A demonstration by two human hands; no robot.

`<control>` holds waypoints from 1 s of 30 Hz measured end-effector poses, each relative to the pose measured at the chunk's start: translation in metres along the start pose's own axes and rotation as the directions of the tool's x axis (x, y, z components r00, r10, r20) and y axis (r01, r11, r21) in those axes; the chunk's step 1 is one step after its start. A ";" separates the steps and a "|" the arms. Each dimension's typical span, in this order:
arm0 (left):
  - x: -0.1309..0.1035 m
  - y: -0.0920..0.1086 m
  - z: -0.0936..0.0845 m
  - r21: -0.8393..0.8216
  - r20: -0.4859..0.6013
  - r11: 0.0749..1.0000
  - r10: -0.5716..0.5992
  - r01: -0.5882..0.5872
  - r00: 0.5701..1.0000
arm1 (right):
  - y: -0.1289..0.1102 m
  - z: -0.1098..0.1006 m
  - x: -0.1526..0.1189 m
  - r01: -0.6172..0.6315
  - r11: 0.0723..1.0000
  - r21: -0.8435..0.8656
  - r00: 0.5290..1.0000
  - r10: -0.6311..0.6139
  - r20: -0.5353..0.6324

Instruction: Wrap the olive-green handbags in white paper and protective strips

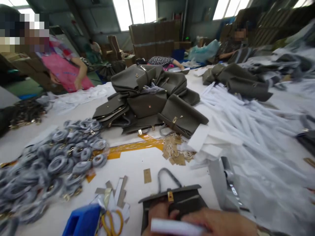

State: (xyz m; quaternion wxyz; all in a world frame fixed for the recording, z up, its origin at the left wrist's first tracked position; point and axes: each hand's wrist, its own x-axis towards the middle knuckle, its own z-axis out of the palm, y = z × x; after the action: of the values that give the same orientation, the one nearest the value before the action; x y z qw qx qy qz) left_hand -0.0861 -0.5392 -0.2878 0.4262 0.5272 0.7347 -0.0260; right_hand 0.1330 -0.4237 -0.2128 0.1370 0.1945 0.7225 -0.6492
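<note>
A dark olive handbag (189, 206) stands upright at the near edge of the table, its grey handle raised and a gold clasp on its front. My left hand (157, 213) is closed, with bent fingers against the bag's front just below the clasp; part of it is hidden. In my right hand (216, 222), closed at the bag's right side, is a slim white strip (174, 226). The strip lies across in front of both hands, and its material is hard to make out. A small brown tag (147, 176) lies behind the bag.
Matching handbags (147, 106) are piled mid-table. Coiled grey straps (57, 164) cover the left. Yellow-handled scissors (112, 223) lie by a blue tape dispenser (82, 219). Brown tags (174, 149) form a heap. White strips (246, 121) spread rightward. Co-workers (66, 65) are across the table.
</note>
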 end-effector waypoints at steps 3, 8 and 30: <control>-0.005 -0.005 0.002 -0.033 -0.043 0.997 0.067 -0.069 0.997 | 0.016 0.002 0.048 0.008 0.971 -0.241 0.974 -0.062 -0.217; -0.014 -0.006 0.006 -0.013 -0.069 0.993 0.119 -0.120 0.991 | 0.056 0.001 0.111 0.038 0.842 -0.538 0.943 -0.208 -0.259; -0.029 0.018 -0.008 0.022 -0.016 1.000 -0.001 0.001 1.000 | 0.041 0.013 0.121 0.057 0.668 -0.742 0.996 0.008 0.084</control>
State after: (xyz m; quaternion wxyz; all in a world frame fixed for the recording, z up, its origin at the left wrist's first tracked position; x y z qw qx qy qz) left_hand -0.0746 -0.5489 -0.2566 0.4145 0.5318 0.7379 -0.0303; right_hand 0.0440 -0.4204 -0.3046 0.2245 0.0861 0.9207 -0.3074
